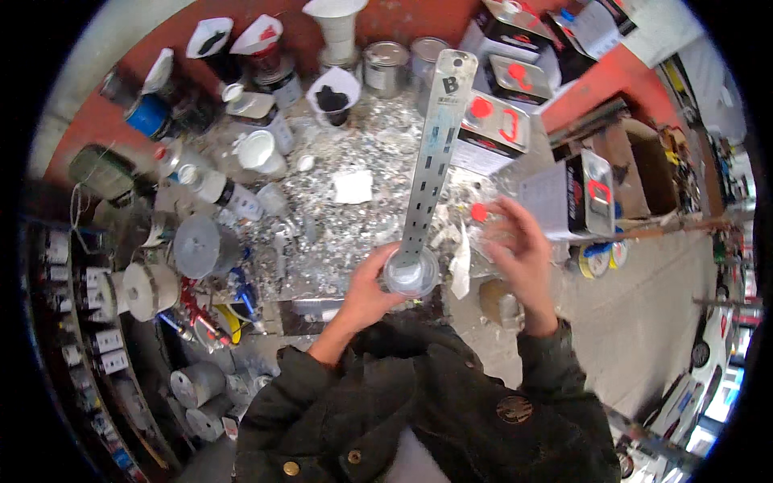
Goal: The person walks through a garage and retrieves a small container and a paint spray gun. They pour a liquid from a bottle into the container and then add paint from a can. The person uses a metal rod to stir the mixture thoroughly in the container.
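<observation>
My left hand [368,291] is wrapped round a clear plastic cup [424,283] near the front edge of the workbench. A long metal mixing ruler [435,153] with dark printed marks and a hole at its top stands in the cup, leaning slightly right. To the right, my right hand [522,251] is over the bench edge with its fingers apart, somewhat smeared by motion. Just beside its fingertips is a red cap [479,212]; I see no grip on it. A crumpled white strip [460,266] lies between the cup and my right hand.
Metal cans with red caps [493,133] stand at the back right, another can [573,193] by the right edge. Paint-spattered bench [322,201] holds a white pad [353,187], a white cup [261,151], bottles [216,190] and tins [386,68]. Spray guns [201,315] hang at left.
</observation>
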Available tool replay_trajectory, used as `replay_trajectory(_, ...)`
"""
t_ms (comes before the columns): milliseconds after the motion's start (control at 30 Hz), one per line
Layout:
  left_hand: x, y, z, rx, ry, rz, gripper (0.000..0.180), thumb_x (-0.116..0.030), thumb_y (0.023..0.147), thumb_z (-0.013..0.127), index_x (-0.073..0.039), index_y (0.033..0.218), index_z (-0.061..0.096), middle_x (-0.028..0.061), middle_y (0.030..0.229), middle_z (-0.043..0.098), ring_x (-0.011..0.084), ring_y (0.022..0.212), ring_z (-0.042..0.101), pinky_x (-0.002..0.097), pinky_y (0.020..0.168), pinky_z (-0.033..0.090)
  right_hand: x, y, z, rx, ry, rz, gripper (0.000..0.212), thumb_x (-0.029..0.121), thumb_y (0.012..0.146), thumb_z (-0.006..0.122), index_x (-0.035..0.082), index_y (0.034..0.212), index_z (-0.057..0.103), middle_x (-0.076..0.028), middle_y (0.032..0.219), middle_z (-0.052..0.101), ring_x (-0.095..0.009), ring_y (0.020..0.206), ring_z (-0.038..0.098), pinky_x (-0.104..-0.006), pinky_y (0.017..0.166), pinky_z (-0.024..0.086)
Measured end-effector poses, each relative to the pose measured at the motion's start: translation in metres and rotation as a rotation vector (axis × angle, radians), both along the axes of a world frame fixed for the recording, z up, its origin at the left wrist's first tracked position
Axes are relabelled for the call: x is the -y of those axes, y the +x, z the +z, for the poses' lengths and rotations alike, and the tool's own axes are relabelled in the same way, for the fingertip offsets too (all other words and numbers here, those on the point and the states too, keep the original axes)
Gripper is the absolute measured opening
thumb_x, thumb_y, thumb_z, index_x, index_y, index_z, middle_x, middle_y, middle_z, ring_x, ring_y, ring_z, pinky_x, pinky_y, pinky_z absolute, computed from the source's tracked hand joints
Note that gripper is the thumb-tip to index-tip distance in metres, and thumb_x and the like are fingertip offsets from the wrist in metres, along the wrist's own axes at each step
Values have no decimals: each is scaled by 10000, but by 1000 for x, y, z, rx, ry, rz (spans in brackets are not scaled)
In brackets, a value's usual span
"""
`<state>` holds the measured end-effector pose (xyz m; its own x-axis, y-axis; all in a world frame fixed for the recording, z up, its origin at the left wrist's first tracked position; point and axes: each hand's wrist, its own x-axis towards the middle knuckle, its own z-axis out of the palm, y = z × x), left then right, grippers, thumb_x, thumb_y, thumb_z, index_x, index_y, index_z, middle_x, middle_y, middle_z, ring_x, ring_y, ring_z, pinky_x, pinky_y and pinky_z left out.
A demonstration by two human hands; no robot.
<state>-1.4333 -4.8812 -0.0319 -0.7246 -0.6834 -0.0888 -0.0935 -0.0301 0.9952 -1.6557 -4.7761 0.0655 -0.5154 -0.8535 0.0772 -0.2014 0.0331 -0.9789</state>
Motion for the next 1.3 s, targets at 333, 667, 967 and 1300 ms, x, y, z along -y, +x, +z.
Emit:
replay_trajectory(333,-4,-1,11,-1,31,-111,693,-15,646,783,-62,1289,529,83,1254,568,213,1181,546,336,1003,430,48,-5,9,-540,140,553,206,141,769,784,16,908,696,-88,769,647,-204,714,624,-310,585,473)
replay_trajectory(667,2,-1,-1,-90,77,72,715,6,622,787,-67,1287,534,90,1281,566,212,1207,534,337,1007,429,31,27,23,-550,-59,648,197,89,795,731,81,984,675,-92,752,571,-269,632,593,-349,540,458)
replay_trajectory(967,9,-1,0,-13,-121,115,674,4,618,778,-71,1251,558,104,1260,582,260,1179,557,350,997,433,26,26,3,-641,-61,621,249,84,747,769,104,988,708,-61,756,621,-246,649,628,-319,544,480)
replay_trajectory(1300,9,-6,-3,10,-154,151,661,-34,627,803,-75,1239,557,108,1247,583,275,1176,551,366,995,430,25,25,-5,-610,-32,564,315,77,735,739,132,1044,713,-40,791,634,-192,681,641,-283,575,497)
